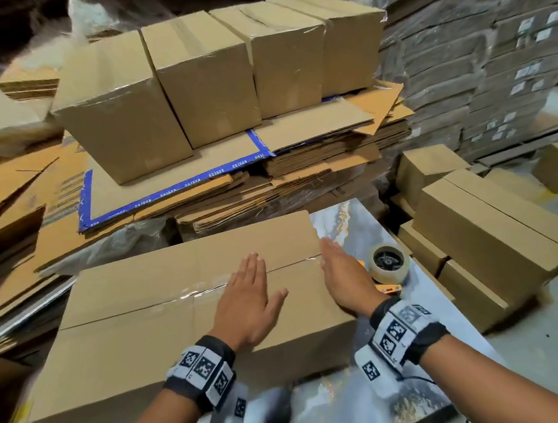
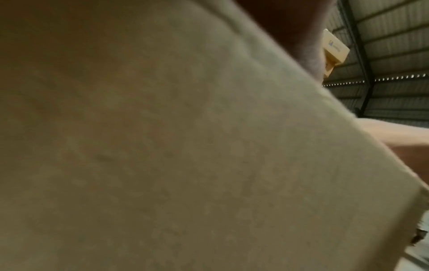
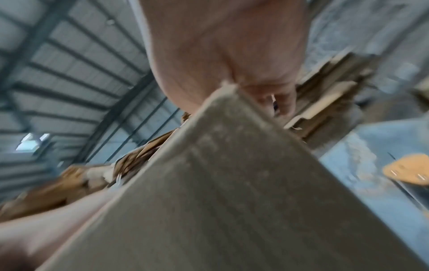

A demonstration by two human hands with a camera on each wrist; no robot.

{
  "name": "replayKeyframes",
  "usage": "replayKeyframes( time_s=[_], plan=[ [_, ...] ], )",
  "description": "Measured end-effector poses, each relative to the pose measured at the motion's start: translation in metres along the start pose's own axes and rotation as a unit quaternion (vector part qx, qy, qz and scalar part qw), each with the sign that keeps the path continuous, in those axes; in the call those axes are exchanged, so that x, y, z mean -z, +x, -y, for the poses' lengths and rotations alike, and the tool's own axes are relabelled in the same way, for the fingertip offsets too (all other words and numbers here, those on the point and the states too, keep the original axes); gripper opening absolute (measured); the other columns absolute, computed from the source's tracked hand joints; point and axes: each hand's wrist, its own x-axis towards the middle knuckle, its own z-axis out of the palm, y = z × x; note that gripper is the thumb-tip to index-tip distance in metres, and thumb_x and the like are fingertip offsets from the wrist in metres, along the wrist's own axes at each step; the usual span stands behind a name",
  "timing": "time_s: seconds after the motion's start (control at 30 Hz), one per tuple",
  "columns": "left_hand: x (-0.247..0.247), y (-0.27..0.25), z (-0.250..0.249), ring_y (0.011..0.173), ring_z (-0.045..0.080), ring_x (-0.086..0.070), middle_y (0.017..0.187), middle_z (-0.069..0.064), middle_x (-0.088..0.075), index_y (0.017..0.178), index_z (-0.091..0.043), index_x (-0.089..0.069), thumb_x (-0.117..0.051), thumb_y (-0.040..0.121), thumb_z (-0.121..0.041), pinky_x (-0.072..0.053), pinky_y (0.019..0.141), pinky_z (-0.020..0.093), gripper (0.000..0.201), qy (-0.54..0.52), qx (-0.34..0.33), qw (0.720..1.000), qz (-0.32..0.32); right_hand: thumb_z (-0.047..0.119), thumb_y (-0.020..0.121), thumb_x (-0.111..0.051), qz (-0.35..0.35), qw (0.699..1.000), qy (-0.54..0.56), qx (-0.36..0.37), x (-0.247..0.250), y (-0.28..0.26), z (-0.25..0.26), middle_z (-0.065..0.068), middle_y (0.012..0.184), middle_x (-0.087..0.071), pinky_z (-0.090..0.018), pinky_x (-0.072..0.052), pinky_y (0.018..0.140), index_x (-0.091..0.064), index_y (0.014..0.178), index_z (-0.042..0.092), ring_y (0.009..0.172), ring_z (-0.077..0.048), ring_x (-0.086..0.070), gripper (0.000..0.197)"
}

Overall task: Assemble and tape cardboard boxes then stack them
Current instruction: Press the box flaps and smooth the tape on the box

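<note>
A long brown cardboard box (image 1: 165, 317) lies on the marbled table (image 1: 374, 403), its top seam covered by clear tape (image 1: 190, 296). My left hand (image 1: 250, 297) lies flat on the box top, fingers straight over the seam. My right hand (image 1: 340, 278) presses flat against the box's right end, fingers straight along its edge. In the left wrist view the box (image 2: 162, 146) fills the frame. In the right wrist view the box's corner (image 3: 223, 165) meets my palm (image 3: 220, 51). A roll of clear tape (image 1: 387, 264) lies on the table just right of my right hand.
A row of several taped boxes (image 1: 210, 74) stands on a pile of flat cardboard (image 1: 173, 187) behind the table. More closed boxes (image 1: 484, 236) are stacked on the floor to the right. Wrapped bundles (image 1: 480, 55) rise at the back right.
</note>
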Motion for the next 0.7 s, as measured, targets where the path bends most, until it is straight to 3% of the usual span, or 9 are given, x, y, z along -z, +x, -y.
replayKeyframes(
  time_s=[0.07, 0.13, 0.23, 0.37, 0.43, 0.57, 0.7],
  plan=[
    [-0.001, 0.000, -0.002, 0.155, 0.018, 0.014, 0.167, 0.005, 0.016, 0.161, -0.010, 0.006, -0.016, 0.104, -0.061, 0.009, 0.122, 0.032, 0.080, 0.002, -0.016, 1.000, 0.012, 0.011, 0.107, -0.028, -0.008, 0.998, -0.051, 0.043, -0.008, -0.002, 0.013, -0.008, 0.169, -0.008, -0.035, -0.009, 0.126, -0.009, 0.161, 0.008, 0.157, -0.020, -0.004, 0.058],
    [0.002, -0.002, 0.006, 0.154, 0.016, 0.018, 0.165, 0.004, 0.019, 0.161, -0.012, 0.007, -0.017, 0.105, -0.058, 0.006, 0.127, 0.037, 0.077, 0.002, -0.071, 0.997, 0.033, 0.024, 0.110, -0.026, 0.007, 0.993, -0.101, 0.064, -0.014, -0.006, 0.023, -0.004, 0.170, 0.000, -0.037, 0.000, 0.126, -0.005, 0.162, 0.010, 0.156, -0.019, 0.005, 0.058],
    [0.009, -0.014, 0.035, 0.153, 0.013, 0.018, 0.164, -0.001, 0.021, 0.161, -0.016, 0.009, -0.015, 0.104, -0.060, 0.001, 0.128, 0.039, 0.076, -0.002, -0.092, 0.994, 0.052, 0.046, 0.109, -0.021, 0.020, 0.985, -0.166, 0.052, -0.017, -0.011, 0.028, 0.000, 0.170, 0.005, -0.046, 0.000, 0.126, -0.002, 0.162, 0.014, 0.156, -0.017, 0.010, 0.065],
    [0.004, -0.027, 0.046, 0.155, 0.019, 0.014, 0.165, 0.006, 0.019, 0.160, -0.012, 0.008, -0.013, 0.103, -0.062, 0.009, 0.121, 0.034, 0.080, -0.002, 0.019, 1.000, 0.014, 0.050, 0.108, -0.016, 0.026, 0.975, -0.221, 0.022, -0.017, -0.009, 0.033, 0.000, 0.170, 0.006, -0.053, 0.006, 0.124, -0.002, 0.162, 0.015, 0.156, -0.017, 0.010, 0.066],
    [0.003, -0.026, 0.044, 0.154, 0.021, 0.016, 0.165, 0.008, 0.019, 0.160, -0.009, 0.008, -0.014, 0.104, -0.060, 0.009, 0.122, 0.035, 0.078, 0.002, 0.016, 1.000, 0.014, 0.047, 0.109, -0.014, 0.022, 0.973, -0.229, 0.009, -0.024, -0.007, 0.046, -0.005, 0.170, 0.005, -0.053, 0.008, 0.123, -0.005, 0.161, 0.011, 0.156, -0.021, 0.010, 0.065],
    [0.009, -0.033, 0.068, 0.154, 0.018, 0.017, 0.166, 0.006, 0.018, 0.160, -0.012, 0.009, -0.017, 0.104, -0.059, 0.002, 0.127, 0.040, 0.078, 0.010, -0.064, 0.997, 0.048, 0.047, 0.109, -0.014, 0.035, 0.973, -0.220, 0.057, -0.043, -0.005, 0.066, -0.008, 0.170, 0.004, -0.050, 0.001, 0.126, -0.006, 0.161, 0.010, 0.156, -0.021, 0.009, 0.064],
    [0.008, -0.042, 0.089, 0.154, 0.016, 0.014, 0.165, 0.002, 0.018, 0.161, -0.014, 0.008, -0.015, 0.102, -0.065, 0.005, 0.124, 0.032, 0.082, -0.008, -0.019, 1.000, 0.013, 0.051, 0.108, -0.015, 0.014, 0.975, -0.210, 0.065, -0.047, -0.005, 0.065, -0.004, 0.170, 0.000, -0.045, 0.002, 0.126, -0.009, 0.162, 0.013, 0.156, -0.018, 0.006, 0.066]
  ],
)
